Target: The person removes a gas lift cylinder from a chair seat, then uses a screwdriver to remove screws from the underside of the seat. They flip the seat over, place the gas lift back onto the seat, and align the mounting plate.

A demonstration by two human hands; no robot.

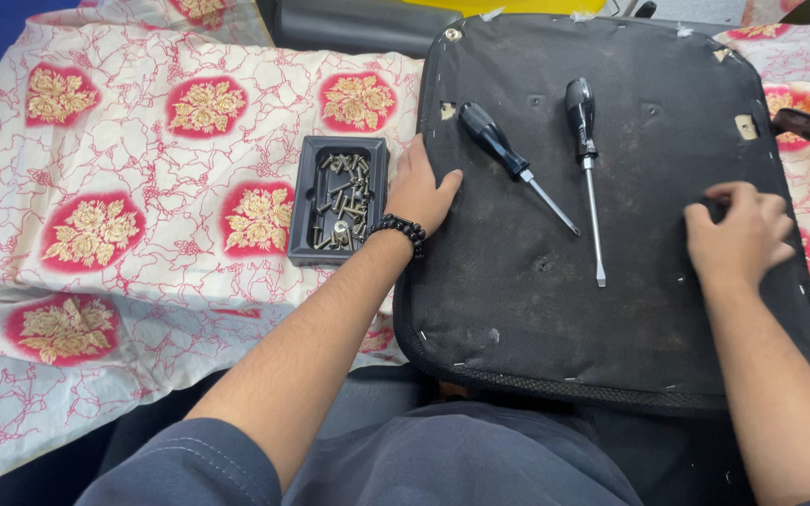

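A black chair-seat underside [517, 309], covered in dusty fabric, lies flat in front of me. My left hand [421, 187] grips its left edge, thumb on top; a black bead bracelet sits on that wrist. Resting on the right part of the seat, my right hand [741, 234] has its fingers curled and pinching at the fabric. Two black-handled screwdrivers lie on the seat between my hands: a shorter one [508, 159] angled down to the right and a longer one [588, 169] pointing toward me.
A small black tray [304, 201] holding several screws stands just left of my left hand on a cream cloth with red and gold flowers [124, 187]. Another dark-handled tool [803, 126] lies at the right edge.
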